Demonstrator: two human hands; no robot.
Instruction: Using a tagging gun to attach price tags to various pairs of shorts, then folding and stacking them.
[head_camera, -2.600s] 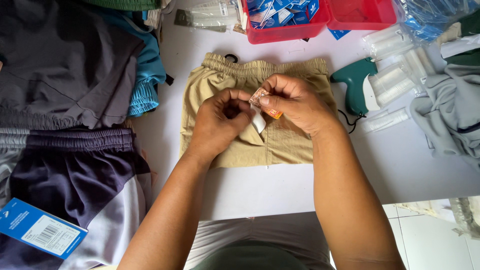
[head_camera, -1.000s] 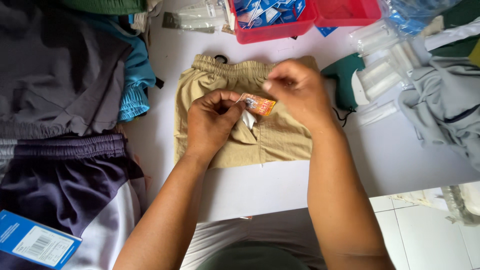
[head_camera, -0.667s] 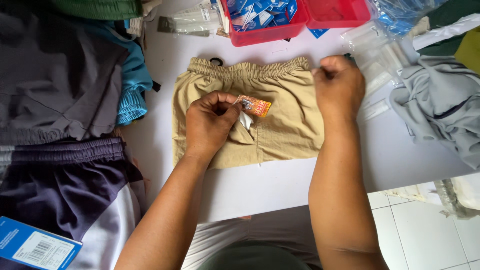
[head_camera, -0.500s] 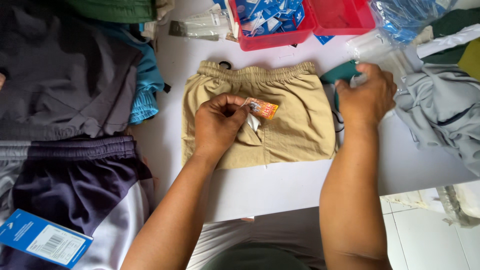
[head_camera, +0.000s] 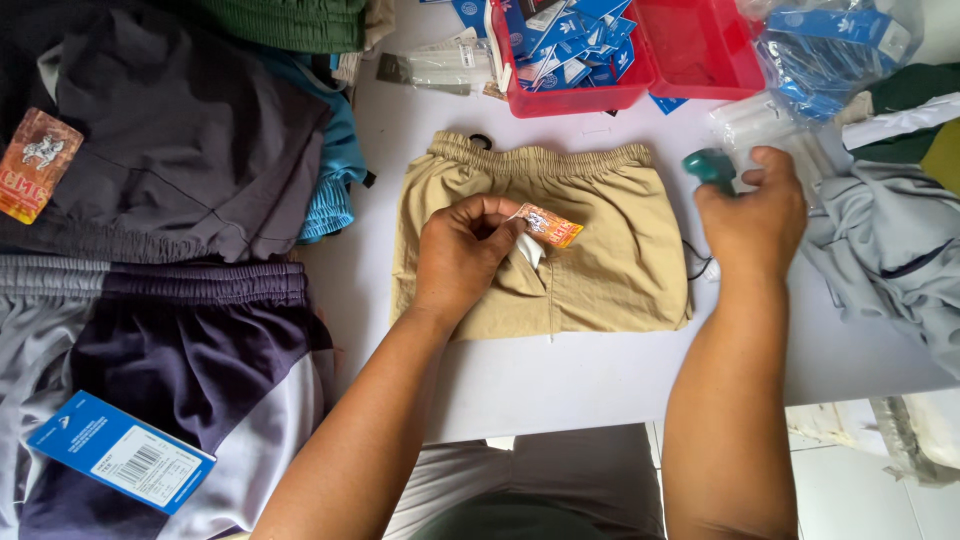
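1. Your right hand (head_camera: 750, 215) has left the beige shorts (head_camera: 610, 270) and now closes on the teal tool (head_camera: 708, 168) beside them; whether the fingers wrap it fully is hard to tell. So the tag is set and the fastening comes next, I judge.
2. Your left hand (head_camera: 462, 255) stays on the shorts, pinching the orange tag (head_camera: 545, 225) at their middle.
3. Beyond both grips, a red tray (head_camera: 640, 70) holds blue tags.
4. Far left of your pinch lie a blue barcode label (head_camera: 120, 452) and an orange card (head_camera: 35, 165).
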